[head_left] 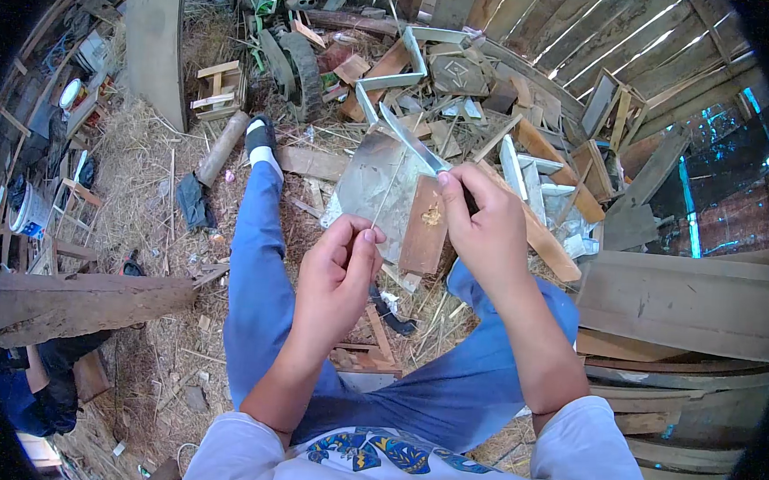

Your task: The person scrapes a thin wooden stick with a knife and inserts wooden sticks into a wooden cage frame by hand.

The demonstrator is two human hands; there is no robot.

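Observation:
A knife (414, 140) with a long pale blade is in my right hand (485, 213), its blade pointing up and to the left. My left hand (345, 260) pinches the lower end of a thin stick (391, 185), which slants up toward the blade. Whether stick and blade touch, I cannot tell. Beneath and between the hands lies a reddish-brown board (424, 234) with a small yellowish patch on it. A grey flat slab (366, 182) is behind the stick.
Wood scraps and a white angular frame (399, 79) lie ahead. A tyre (300, 75) stands beyond my outstretched foot. A thick beam (81, 305) juts in from the left, near another person's dark clothing (50, 382). Planks (680, 302) are stacked at right.

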